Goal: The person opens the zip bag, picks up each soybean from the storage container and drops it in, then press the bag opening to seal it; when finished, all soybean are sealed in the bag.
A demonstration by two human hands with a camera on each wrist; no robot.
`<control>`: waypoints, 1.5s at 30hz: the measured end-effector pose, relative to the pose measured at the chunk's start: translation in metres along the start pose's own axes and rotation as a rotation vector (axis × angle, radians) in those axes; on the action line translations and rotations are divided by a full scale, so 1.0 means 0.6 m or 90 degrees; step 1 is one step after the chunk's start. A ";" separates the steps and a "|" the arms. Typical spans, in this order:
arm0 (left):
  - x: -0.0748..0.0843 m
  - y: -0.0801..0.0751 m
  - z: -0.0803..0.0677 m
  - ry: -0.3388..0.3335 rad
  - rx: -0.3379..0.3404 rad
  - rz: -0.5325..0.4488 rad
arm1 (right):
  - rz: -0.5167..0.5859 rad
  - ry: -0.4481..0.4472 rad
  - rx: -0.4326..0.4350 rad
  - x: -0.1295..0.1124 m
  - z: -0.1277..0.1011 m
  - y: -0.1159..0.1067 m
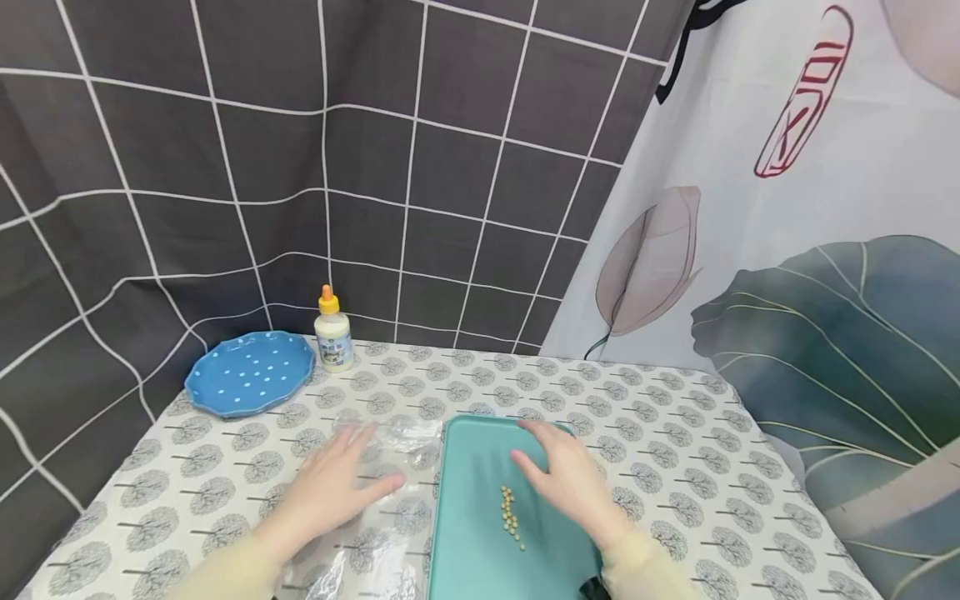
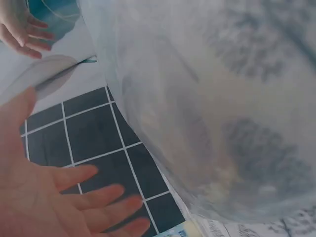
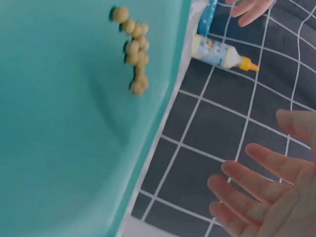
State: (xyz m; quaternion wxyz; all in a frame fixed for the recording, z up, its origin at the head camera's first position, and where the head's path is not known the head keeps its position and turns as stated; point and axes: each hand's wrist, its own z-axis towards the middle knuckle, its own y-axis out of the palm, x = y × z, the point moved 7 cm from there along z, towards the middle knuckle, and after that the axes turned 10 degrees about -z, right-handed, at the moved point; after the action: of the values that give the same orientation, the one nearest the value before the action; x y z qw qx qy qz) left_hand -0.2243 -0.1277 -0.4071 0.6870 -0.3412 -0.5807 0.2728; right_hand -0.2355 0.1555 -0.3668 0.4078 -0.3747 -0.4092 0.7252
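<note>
Hovering above the tabletop [image 1: 678, 508], both hands are free of any load. The left hand [image 1: 330, 483] has its fingers and thumb spread over a clear plastic sheet [image 1: 397, 550]; the right hand [image 1: 566, 475] is held with its thumb apart from its fingers above the right side of a teal tray [image 1: 472, 500]. Neither pinches anything in any of the three views.

Position of main items: the tray lies flat, and the plastic sheet lies creased just beside its left edge. On the tray is a small group of pale beans [image 3: 132, 48], strung out in a short, uneven line, most of them touching or nearly so. The rest of the tray's visible surface is bare.

Done, as found: tray, sheet and beans are laid out within reach of both hands. Not done, as found: no beans show on the sheet; the glue bottle [image 1: 333, 342] stands upright at the back with its cap [image 1: 327, 302] on, and no glue is visible. The blue plate [image 1: 247, 371] beside it holds nothing.

Assessment: the work appears to be at an early stage, with setting-out complete and handling yet to begin. Whether the line of beans is deliberate cannot be determined.
</note>
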 end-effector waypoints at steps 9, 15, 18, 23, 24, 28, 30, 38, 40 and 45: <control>0.001 0.001 0.023 -0.035 -0.067 -0.045 | 0.179 0.021 -0.101 -0.035 0.043 0.056; 0.005 0.005 0.072 -0.031 -0.052 -0.069 | 0.203 0.032 -0.141 -0.061 0.081 0.094; 0.001 0.013 0.101 -0.028 -0.046 -0.074 | 0.223 0.031 -0.161 -0.081 0.102 0.113; -0.012 0.016 0.124 -0.048 -0.032 -0.059 | 0.249 0.046 -0.191 -0.100 0.126 0.141; -0.014 0.016 0.126 -0.049 -0.027 -0.056 | 0.252 0.050 -0.195 -0.101 0.129 0.146; -0.019 0.020 0.128 -0.066 -0.019 -0.063 | 0.264 0.084 -0.223 -0.102 0.135 0.165; -0.021 0.023 0.132 -0.075 -0.021 -0.072 | 0.277 0.099 -0.254 -0.101 0.136 0.176; -0.032 0.034 0.149 -0.119 -0.039 -0.094 | 0.260 0.127 -0.345 -0.108 0.143 0.222; -0.031 0.037 0.150 -0.128 -0.043 -0.090 | 0.259 0.148 -0.345 -0.111 0.145 0.224; -0.019 0.047 0.150 -0.110 -0.070 -0.060 | 0.262 0.160 -0.345 -0.123 0.145 0.225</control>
State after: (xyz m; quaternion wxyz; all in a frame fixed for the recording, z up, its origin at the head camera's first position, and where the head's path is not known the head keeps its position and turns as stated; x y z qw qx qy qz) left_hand -0.3141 -0.1051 -0.4278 0.6270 -0.3258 -0.6670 0.2362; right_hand -0.3216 0.0193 -0.4391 0.1864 -0.6302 -0.4493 0.6052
